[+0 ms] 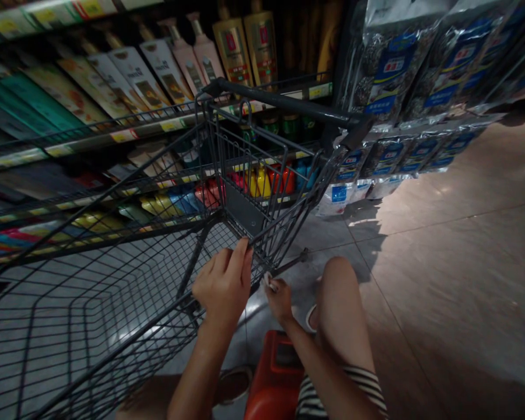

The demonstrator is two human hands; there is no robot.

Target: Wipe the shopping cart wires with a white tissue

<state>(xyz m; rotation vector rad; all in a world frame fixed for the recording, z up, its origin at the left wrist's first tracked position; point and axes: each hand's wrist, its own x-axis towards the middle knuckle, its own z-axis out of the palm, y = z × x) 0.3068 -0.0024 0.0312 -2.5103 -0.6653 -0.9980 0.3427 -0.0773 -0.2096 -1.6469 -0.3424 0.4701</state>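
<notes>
A dark wire shopping cart fills the left and middle of the view, its handle toward the back. My left hand has its fingers closed over the top rail of the cart's near side. Lower and to the right, my right hand pinches a small whitish piece of cloth or tissue, close to the bars at the cart's handle end. Most of the cloth is hidden in my fingers. No goods show in the cart basket.
Shelves of pump bottles and colourful packs stand behind the cart. Packaged scourers hang at the upper right. Between my legs is a red-orange object, perhaps a seat. Grey tiled floor stretches to the right.
</notes>
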